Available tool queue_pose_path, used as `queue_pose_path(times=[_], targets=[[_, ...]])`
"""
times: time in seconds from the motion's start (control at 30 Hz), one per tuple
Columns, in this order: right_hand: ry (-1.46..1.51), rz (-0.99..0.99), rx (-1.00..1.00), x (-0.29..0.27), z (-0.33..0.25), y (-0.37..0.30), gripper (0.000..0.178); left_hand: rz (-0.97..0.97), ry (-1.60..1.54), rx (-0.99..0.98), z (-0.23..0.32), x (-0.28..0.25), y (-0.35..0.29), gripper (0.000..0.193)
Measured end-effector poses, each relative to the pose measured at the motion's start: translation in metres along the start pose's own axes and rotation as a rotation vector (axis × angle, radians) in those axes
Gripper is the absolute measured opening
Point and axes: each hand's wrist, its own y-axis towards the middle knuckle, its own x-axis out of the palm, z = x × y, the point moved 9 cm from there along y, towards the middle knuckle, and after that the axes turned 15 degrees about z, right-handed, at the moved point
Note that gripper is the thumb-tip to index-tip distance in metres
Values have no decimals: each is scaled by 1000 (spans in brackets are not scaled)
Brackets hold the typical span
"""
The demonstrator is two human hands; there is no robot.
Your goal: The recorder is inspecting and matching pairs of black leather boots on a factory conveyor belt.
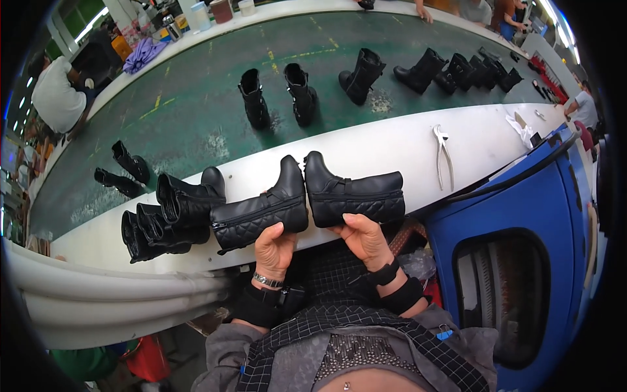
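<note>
From here, the held boots (356, 199) hide part of the left hand (274, 249) and right hand (367, 244); a co-worker's arm (422, 9) is cut off.

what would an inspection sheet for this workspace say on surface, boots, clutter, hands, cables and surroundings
surface: smooth white ledge, scuffed green worktop
boots: left black quilted boot, right black quilted boot, soles facing each other
clutter: silver metal pincers, crumpled white material
hands: left hand and right hand each hold one boot
cables: thick black cable or hose beside blue metal machine
surroundings: tall black boots on green worktop; person in white shirt at left
</note>
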Motion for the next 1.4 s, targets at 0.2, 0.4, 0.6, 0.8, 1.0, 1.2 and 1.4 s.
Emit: queue_pose_path(times=[0.2, 0.4, 0.6, 0.8, 1.0, 1.2, 1.4], targets=[[-41, 19, -16, 1, 0, 0, 32, -22, -28, -11, -4, 5, 1, 70], [-36, 10, -7, -2, 2, 1, 34, -51, -8, 52, -1, 10, -1, 68], [-45, -26, -8, 4, 0, -1, 33, -50, 7, 42, -4, 10, -2, 70], [-7, 5, -23, 7, -4, -3, 34, -54, 1, 52, -5, 13, -3, 71], [-13, -2, -57, 11, -8, -4, 34, -43, 11, 56, -7, 13, -3, 73], [-26, 11, -48, 5, -7, -3, 33, -45, 18, 64, -7, 14, -3, 75], [-55, -12, -50, 5, -8, -2, 38, -47, 54, 99, -6, 16, -4, 77]])
